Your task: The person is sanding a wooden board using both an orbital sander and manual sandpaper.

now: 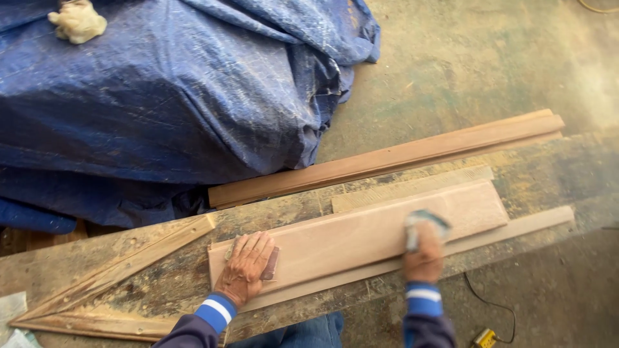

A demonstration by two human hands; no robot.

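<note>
On the worn surface (161, 270), the left hand (245, 267) lies flat with fingers spread, pinning the near left end of a pale wooden board (348, 235), while the right hand (423, 254) grips a piece of sandpaper (422, 222) against the board's middle, a blue tarp (167, 96) beyond.

A worn, dusty workbench (161, 270) carries a pale wide board (348, 238) lying on thinner strips (529, 222). 1 long reddish moulding (387, 158) rests along its far edge, and a triangular wooden frame (97, 290) lies at its left end beside clear plastic (9, 316).
</note>
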